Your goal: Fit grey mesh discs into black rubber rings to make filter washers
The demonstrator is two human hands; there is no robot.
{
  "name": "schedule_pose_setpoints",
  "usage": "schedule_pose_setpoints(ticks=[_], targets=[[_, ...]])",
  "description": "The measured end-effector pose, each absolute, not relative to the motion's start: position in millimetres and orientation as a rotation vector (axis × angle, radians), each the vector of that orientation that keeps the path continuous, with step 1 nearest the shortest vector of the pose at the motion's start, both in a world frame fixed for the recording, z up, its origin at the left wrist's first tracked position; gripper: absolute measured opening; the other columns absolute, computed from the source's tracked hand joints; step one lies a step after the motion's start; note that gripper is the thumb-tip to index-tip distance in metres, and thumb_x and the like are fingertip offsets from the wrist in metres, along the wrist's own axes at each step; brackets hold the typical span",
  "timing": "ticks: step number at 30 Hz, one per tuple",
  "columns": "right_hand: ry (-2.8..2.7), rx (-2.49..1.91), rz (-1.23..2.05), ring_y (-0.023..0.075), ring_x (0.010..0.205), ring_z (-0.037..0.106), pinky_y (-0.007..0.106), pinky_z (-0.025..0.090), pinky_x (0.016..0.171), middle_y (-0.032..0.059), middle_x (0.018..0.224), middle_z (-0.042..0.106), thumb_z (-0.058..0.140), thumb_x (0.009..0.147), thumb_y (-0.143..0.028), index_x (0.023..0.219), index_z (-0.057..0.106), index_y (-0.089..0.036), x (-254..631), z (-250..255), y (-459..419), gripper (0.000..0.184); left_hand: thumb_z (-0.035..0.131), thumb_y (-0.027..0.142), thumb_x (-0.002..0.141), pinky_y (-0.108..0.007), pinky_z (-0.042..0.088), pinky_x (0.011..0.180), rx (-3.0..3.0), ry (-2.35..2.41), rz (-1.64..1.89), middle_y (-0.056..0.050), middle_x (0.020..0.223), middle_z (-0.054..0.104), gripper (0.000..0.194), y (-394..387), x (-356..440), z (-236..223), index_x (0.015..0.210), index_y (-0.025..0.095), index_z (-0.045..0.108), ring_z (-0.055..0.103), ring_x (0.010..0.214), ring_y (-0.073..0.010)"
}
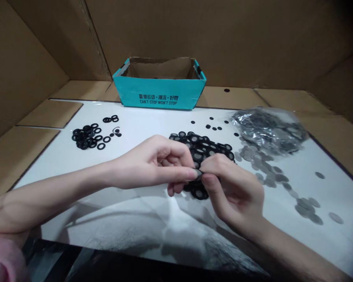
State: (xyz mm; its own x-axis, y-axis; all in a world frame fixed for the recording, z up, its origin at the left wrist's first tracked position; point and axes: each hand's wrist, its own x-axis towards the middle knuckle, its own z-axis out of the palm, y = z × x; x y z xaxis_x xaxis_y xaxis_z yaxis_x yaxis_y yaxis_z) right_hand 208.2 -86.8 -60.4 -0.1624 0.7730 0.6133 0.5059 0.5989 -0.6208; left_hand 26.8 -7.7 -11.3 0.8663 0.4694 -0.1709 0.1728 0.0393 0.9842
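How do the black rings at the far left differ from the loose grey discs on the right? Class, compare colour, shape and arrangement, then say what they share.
Colour: the rings are black; the discs are grey.
Shape: the rings have open centres; the discs look solid.
Arrangement: most rings sit heaped, with a few beside; the discs spread in a trail by the bag.
Shared: both are flat, round and on the white table.

Looks like a makeshift workshop; cardboard walls round a white tabletop; loose black rings heaped.
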Motion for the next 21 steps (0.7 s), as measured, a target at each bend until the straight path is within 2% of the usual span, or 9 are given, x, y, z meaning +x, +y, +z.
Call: schedule_pose_setpoints(ticks=[6, 21], targets=[[-1.844, -1.046, 0.292, 0.0134, 0.057, 0.049, 0.032, 0.035, 0.056, -0.0006, 0.060, 0.054, 0.049, 0.091, -0.014, 0.075, 0.053, -0.022, 207.6, -58.6, -86.6, 0.018, 0.072, 0.032, 0.082, -0.014, 0.047, 0.053, 1.579, 0.554, 0.214, 0.002, 0.060, 0.061, 0.025, -8.0, 26.6, -10.4, 0.074, 0.013, 0.058, 0.058, 0.055, -0.0074], [-1.825, -1.072, 0.321, 0.0121, 0.059, 0.047, 0.031, 0.035, 0.057, -0.0013, 0.062, 0.052, 0.051, 0.089, -0.010, 0.075, 0.051, -0.021, 205.0, -55.5, -88.7, 0.018, 0.073, 0.025, 0.081, -0.012, 0.043, 0.048, 1.664, 0.577, 0.210, 0.003, 0.055, 0.060, 0.020, -7.6, 26.2, -5.1, 0.074, 0.013, 0.058, 0.055, 0.048, -0.0058]])
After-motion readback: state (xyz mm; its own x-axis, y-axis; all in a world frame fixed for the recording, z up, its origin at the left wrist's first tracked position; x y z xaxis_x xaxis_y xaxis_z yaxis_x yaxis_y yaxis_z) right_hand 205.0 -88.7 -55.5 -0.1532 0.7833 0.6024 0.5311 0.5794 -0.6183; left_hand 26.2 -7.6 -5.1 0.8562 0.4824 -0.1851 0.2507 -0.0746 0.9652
